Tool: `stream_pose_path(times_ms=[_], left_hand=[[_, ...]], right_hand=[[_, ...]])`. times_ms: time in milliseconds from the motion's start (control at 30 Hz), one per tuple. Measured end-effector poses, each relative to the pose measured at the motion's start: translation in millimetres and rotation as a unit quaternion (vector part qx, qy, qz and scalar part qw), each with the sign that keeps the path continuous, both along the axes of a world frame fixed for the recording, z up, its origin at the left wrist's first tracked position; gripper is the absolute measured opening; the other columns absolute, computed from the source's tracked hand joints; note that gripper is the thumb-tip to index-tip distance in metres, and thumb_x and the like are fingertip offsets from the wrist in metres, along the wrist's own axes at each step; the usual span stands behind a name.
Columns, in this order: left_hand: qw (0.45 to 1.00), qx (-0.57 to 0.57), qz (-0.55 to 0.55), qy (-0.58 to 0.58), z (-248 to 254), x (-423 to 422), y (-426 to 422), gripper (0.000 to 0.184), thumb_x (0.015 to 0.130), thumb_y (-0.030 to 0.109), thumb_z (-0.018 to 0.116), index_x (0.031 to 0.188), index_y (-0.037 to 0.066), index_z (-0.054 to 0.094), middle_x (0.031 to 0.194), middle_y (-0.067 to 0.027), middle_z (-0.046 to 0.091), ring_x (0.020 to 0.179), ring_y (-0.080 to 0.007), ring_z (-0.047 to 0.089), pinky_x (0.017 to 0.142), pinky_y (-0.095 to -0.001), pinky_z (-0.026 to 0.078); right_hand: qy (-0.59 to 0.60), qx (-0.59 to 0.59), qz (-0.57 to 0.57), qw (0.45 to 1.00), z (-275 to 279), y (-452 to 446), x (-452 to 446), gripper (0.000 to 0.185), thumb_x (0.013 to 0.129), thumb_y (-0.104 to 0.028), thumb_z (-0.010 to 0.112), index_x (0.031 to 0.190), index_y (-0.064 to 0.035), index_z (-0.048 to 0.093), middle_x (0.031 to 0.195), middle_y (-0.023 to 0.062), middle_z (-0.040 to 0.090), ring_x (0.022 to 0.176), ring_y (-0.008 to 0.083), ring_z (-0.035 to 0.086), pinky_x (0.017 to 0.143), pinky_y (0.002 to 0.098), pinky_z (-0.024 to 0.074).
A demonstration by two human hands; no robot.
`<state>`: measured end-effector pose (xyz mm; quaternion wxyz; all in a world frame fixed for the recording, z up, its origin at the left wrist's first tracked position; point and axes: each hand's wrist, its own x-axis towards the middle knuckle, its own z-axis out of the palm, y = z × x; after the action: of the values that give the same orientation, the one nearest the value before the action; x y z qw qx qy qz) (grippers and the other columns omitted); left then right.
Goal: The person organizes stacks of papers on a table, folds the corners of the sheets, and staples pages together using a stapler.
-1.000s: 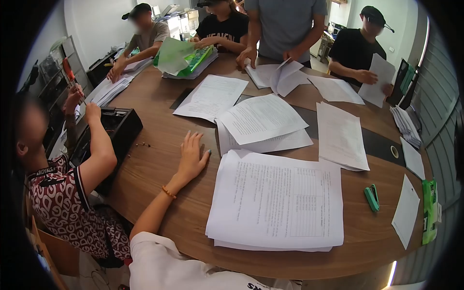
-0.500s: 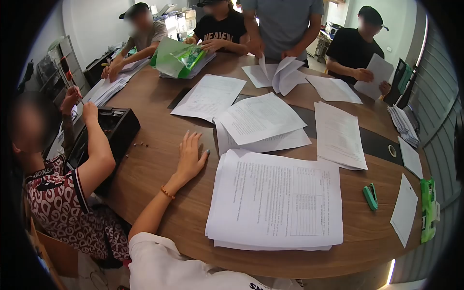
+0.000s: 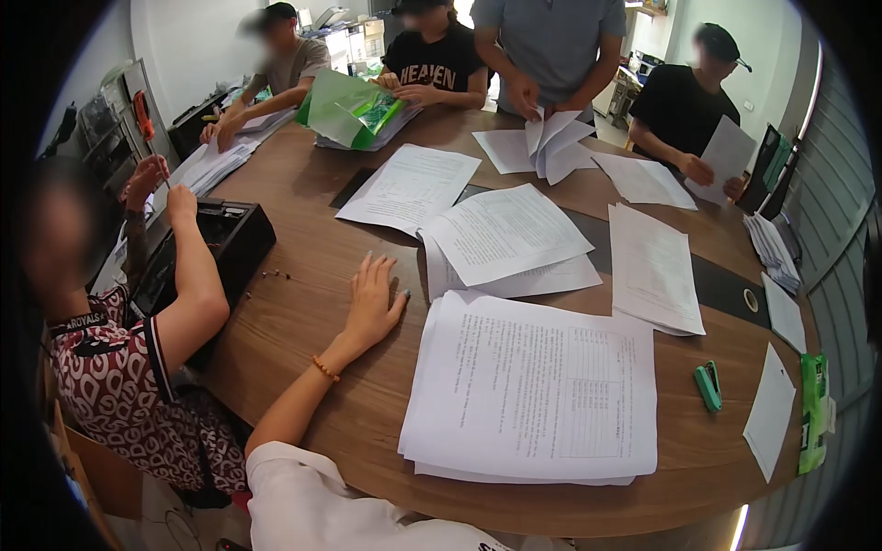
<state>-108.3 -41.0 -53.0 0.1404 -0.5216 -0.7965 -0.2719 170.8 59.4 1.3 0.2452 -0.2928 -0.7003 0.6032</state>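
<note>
My left hand (image 3: 375, 298) lies palm down on the brown wooden table (image 3: 303, 358), fingers stretched out and holding nothing. A beaded bracelet (image 3: 325, 369) circles its wrist. Just right of the hand, without touching it, is a thick stack of printed sheets (image 3: 533, 390), with a table printed on the top page. Beyond the fingers, loose printed sheets (image 3: 514, 234) overlap one another, and another sheet (image 3: 413, 188) lies farther back. My right hand does not appear in the view.
A green stapler (image 3: 708, 386) and a tape roll (image 3: 751, 300) lie at right. At left, a person works over a black box (image 3: 243, 230), with small screws (image 3: 276, 274) nearby. Several people handle papers across the table; a green-and-white plastic wrapper (image 3: 354, 110) covers one pile.
The whole view has shifted slightly, so things appear a little lower and farther right. My left hand stays flat on the table. Across the table, a standing person's hands shift at the loose sheets.
</note>
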Motion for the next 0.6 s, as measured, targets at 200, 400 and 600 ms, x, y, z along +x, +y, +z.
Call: stream_pose_path(times_ms=[200,400,600], left_hand=[[1.0,0.011,-0.015,-0.003,1.0,-1.6,0.9,0.054,0.078,0.017,0.059,0.124,0.0,0.036,0.127,-0.0201,0.037,0.126,-0.037,0.024,0.099,-0.0455,0.022],[1.0,0.009,-0.011,-0.001,-0.2,-1.1,-0.9,0.054,0.078,0.017,0.059,0.123,0.0,0.036,0.126,-0.0207,0.036,0.125,-0.0376,0.024,0.099,-0.0468,0.022],[1.0,0.008,-0.022,-0.008,-1.1,0.1,-1.8,0.055,0.078,0.017,0.059,0.123,-0.001,0.035,0.127,-0.0209,0.036,0.125,-0.0383,0.023,0.099,-0.0471,0.022]], right_hand=[[-0.001,0.011,-0.002,1.0,1.1,1.7,-1.7,0.019,0.087,-0.003,0.047,0.103,0.0,0.055,0.086,0.0084,0.06,0.073,0.0111,0.054,0.059,0.0255,0.0455],[-0.003,0.013,-0.002,1.0,0.9,3.9,-3.4,0.019,0.087,-0.003,0.046,0.104,-0.0002,0.055,0.086,0.0085,0.06,0.074,0.011,0.054,0.059,0.0253,0.0454],[0.002,0.02,-0.003,1.0,-1.4,8.9,-6.4,0.02,0.087,-0.003,0.046,0.105,-0.0005,0.054,0.087,0.0085,0.06,0.074,0.011,0.054,0.059,0.0251,0.0454]])
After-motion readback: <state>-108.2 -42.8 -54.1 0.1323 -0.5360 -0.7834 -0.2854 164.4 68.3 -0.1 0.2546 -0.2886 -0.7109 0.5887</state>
